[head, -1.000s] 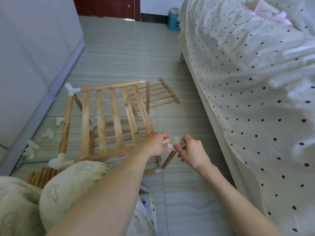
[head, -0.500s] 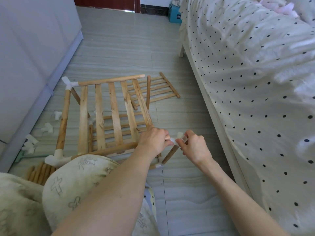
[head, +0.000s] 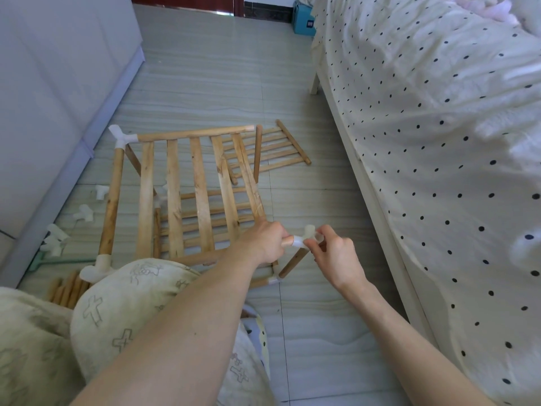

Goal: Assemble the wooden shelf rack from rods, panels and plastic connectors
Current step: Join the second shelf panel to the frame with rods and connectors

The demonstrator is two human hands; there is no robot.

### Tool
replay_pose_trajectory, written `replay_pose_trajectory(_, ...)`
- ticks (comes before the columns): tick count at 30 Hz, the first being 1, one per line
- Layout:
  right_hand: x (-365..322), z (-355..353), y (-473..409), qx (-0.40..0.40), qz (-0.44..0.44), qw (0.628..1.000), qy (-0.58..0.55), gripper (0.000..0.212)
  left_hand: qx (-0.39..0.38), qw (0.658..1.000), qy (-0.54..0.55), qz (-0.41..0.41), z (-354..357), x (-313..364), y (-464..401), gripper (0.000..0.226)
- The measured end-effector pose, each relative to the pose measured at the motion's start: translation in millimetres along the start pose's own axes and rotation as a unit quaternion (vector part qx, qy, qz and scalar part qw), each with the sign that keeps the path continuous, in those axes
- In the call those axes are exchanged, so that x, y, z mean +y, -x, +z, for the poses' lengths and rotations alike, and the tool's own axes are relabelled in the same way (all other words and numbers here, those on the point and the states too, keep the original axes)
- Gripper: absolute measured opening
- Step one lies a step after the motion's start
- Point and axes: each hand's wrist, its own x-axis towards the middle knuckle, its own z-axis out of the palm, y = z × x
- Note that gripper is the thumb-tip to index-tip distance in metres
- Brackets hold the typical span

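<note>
At lower centre, the left hand [head: 265,241] grips the frame rod [head: 205,257] steady while the right hand [head: 333,253] pinches the white corner connector [head: 304,239], apparently seating it.

Both forearms reach toward twelve o'clock; the left hand [head: 263,241] is curled in a fist-like grip, the right hand [head: 333,253] pinching.

From my remote seat I can read no text: the small teal box [head: 304,22] on the floor by the far wall carries a dark label with pale marks, too small and blurred to make out.
</note>
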Motion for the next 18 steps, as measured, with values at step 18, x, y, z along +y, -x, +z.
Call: replay_pose_trajectory(18, -24.1, 0.4, -40.7, -0.13, 0.232, 0.932, -0.247, 0.052, 0.006, 0.989, -0.122, -0.084, -12.6, -18.4, 9.5, 0.05)
